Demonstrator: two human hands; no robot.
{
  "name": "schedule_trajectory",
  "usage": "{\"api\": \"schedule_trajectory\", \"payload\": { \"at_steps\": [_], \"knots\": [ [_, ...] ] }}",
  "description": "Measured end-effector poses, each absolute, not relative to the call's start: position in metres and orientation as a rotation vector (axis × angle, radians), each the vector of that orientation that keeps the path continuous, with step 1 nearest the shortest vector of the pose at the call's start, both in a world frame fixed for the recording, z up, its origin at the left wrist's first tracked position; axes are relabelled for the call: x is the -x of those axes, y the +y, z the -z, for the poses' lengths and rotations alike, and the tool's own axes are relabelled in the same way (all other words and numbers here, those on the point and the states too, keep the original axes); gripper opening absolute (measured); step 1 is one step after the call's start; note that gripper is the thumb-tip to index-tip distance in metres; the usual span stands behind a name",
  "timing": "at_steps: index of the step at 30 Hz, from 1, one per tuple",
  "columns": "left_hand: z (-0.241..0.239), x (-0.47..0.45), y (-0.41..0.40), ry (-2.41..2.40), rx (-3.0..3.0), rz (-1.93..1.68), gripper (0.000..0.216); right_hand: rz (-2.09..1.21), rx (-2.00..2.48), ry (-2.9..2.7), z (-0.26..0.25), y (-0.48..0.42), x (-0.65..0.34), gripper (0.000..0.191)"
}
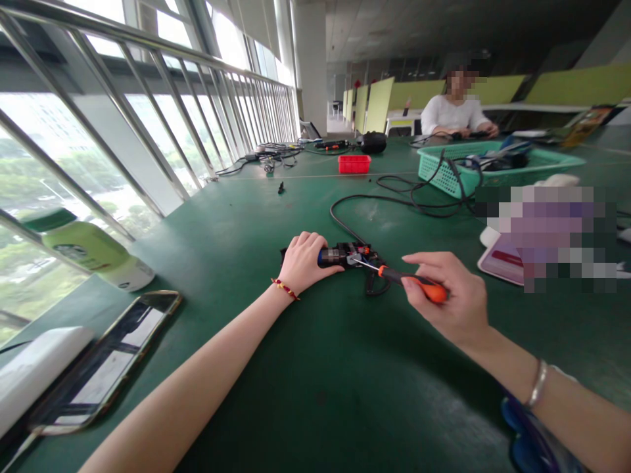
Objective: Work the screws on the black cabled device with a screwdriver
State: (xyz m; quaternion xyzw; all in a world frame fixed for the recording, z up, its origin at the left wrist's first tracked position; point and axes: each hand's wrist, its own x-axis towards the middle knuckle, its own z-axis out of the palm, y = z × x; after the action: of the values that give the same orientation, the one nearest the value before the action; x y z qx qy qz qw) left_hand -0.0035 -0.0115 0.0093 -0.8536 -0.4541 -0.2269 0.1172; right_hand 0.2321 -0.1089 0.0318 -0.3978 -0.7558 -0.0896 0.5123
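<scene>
In the head view, the person's left hand (304,263) is curled over a long black tool with a round body (340,255), thumb along its near side. The tool lies on the dark green table top (296,368) in front of the person, with small parts showing at its right end. The right hand (456,295) holds a screwdriver with an orange and black handle (394,274) between the thumb and bent fingers, the pointing finger held off it. The screwdriver's thin metal end reaches a grey part of the tool; whether it sits in a screw is too small to tell. Farther back, a teal plastic basket full of holes (441,174) holds blue and dark things. A small red plastic box (353,165) stands near it; its inside is hard to see. At the left, a green and white bottle with a green lid (89,246) has a round Starbucks mark; its smaller writing is too tiny to read.
</scene>
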Motion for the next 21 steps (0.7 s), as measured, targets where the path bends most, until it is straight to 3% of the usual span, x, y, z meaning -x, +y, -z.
{"api": "schedule_trajectory", "payload": {
  "at_steps": [2, 7, 13, 18, 21],
  "knots": [
    [-0.0093, 0.0036, -0.0114, -1.334, 2.502, 0.662, 0.047, 0.202, 0.975, -1.809, -0.0317, -0.1087, -0.232, 0.025],
    [-0.0096, 0.0034, -0.0114, -1.337, 2.501, 0.657, 0.047, 0.169, 0.842, -1.72, -0.0262, -0.1056, -0.2325, 0.05],
    [-0.0091, 0.0038, -0.0112, -1.32, 2.494, 0.663, 0.047, 0.216, 0.962, -1.808, -0.0313, -0.1085, -0.2323, 0.022],
    [-0.009, 0.0037, -0.0113, -1.315, 2.481, 0.657, 0.048, 0.225, 0.863, -1.725, -0.0284, -0.1061, -0.2321, 0.045],
    [-0.0088, 0.0035, -0.0112, -1.312, 2.476, 0.66, 0.048, 0.225, 0.874, -1.777, -0.0302, -0.1069, -0.2318, 0.036]
  ]
}}
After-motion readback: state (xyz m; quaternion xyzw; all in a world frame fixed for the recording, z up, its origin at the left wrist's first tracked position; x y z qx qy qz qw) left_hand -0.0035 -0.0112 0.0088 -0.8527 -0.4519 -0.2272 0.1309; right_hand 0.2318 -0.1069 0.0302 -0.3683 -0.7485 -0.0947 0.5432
